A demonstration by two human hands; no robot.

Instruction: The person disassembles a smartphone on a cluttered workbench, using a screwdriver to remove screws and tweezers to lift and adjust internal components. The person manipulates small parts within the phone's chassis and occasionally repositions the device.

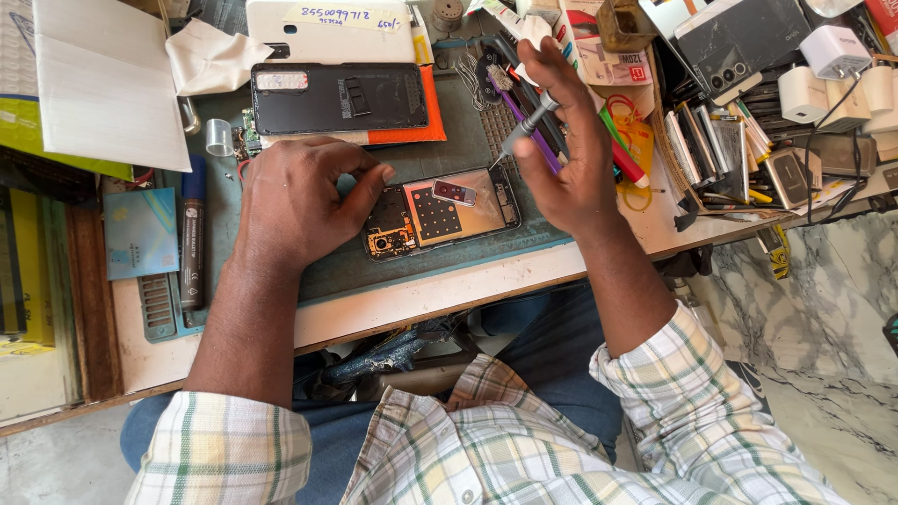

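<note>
An opened smartphone [440, 217] lies back-up on a green work mat [440, 150], its copper-coloured inner plate and camera module showing. My left hand [299, 201] rests on the phone's left end, thumb pressed against its edge. My right hand [566, 150] hovers above the phone's right end and pinches a thin metal screwdriver [524, 129], whose tip points down toward the phone's top right corner. A purple-handled tool [533, 138] lies under that hand.
A black phone back cover [339, 97] lies on an orange case behind the phone. A white phone case [327, 33] sits further back. A black marker [193, 234] lies at left. Chargers, boxes and small parts [748, 112] crowd the right side.
</note>
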